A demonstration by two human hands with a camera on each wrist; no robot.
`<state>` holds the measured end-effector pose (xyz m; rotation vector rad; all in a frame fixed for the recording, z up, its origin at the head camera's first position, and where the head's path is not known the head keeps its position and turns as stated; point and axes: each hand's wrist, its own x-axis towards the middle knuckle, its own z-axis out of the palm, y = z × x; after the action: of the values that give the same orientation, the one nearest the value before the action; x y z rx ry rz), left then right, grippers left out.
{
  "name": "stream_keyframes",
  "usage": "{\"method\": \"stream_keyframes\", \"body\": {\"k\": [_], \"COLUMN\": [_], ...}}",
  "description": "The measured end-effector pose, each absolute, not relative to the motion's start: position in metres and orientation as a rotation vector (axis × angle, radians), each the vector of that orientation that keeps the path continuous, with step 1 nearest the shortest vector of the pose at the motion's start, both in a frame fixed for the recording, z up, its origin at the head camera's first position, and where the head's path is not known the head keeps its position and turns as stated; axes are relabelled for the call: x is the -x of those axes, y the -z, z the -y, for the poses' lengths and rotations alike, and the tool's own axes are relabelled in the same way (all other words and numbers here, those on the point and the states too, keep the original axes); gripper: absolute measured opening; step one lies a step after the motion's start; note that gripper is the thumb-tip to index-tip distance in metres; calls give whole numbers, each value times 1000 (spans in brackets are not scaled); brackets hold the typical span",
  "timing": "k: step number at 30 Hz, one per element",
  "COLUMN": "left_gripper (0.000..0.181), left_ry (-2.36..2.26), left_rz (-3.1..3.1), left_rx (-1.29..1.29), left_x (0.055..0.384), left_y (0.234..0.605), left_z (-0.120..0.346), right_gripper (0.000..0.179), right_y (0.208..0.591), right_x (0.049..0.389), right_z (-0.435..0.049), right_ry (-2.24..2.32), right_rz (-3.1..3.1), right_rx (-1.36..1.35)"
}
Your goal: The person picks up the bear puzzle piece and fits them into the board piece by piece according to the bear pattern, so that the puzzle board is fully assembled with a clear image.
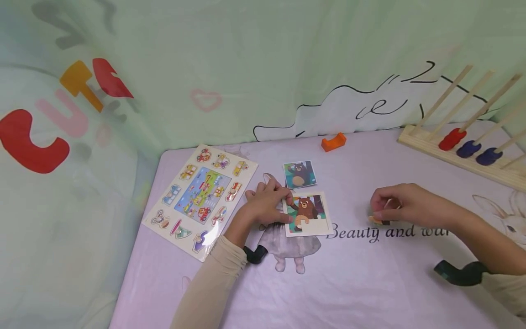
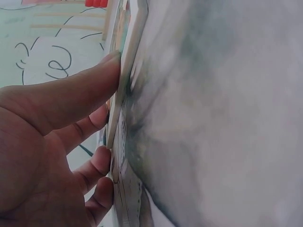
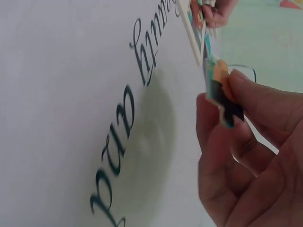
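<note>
A small bear puzzle board [image 1: 307, 214] with a pale rim lies on the cloth; its lower right part shows bare. My left hand [image 1: 266, 204] rests at the board's left side, thumb [image 2: 90, 87] and index fingertip touching its rim, the other fingers loosely bent at the cloth. Over the printed writing to the right, my right hand [image 1: 404, 203] pinches a puzzle piece [image 3: 222, 92] between thumb and fingertips. The piece is orange, black and green with a knob. Just above the board lies a bear picture card [image 1: 300, 174].
A wooden vehicle peg puzzle [image 1: 248, 176] lies left of the left hand. An orange block [image 1: 334, 142] sits near the table's back edge. At the back right stands a wooden rack [image 1: 460, 155] with upright rods and red and blue pieces. A printed curtain [image 1: 230, 55] hangs behind.
</note>
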<state>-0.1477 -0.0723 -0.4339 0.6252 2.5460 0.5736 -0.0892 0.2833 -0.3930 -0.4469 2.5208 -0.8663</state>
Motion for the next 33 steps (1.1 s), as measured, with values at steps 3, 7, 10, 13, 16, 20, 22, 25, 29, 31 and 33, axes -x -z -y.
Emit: {"method": "stream_keyframes", "body": {"k": [3,7,10,13,16,20,22,25,29,31,33], "left_gripper": [32,32,32,32,32,32,32,32,32,32,31], "left_ry": [-574,-567,-563,-558,-553,-554,-554,-547,-549,-552,-555], "left_rz": [-2547,-2546,-2546,-2545,-2547,-2545,-2543,-2544,-2544,-2546,-2548], "left_rx": [-623,-626,-626,-624,-621,-617,-617,-621,-624,-625,-627], "left_x": [148,147,147,147,147,147,147,147,147,148,148], "left_y": [435,435,434,434,434,433,432,433,433,433,433], "left_z": [72,72,72,72,72,72,72,72,72,72,72], "right_gripper": [16,16,16,17,18,19,21,25,29,28,24], "right_y": [392,392,393,395,396,395,394,393,395,396,398], "right_x": [90,92,94,95,96,97,97,98,100,101,101], "right_z": [-276,-266,-260,-254,-248,-240,-236,-230,-223,-219,-216], "right_ry": [906,950,973,979,981,983,975,963,981,989,1007], "right_rz": [-2472,-2424,-2414,-2419,-2420,-2416,-2422,-2418,-2387,-2380,-2372], "right_rx": [415,387,425,460,479,519,546,569,557,547,526]}}
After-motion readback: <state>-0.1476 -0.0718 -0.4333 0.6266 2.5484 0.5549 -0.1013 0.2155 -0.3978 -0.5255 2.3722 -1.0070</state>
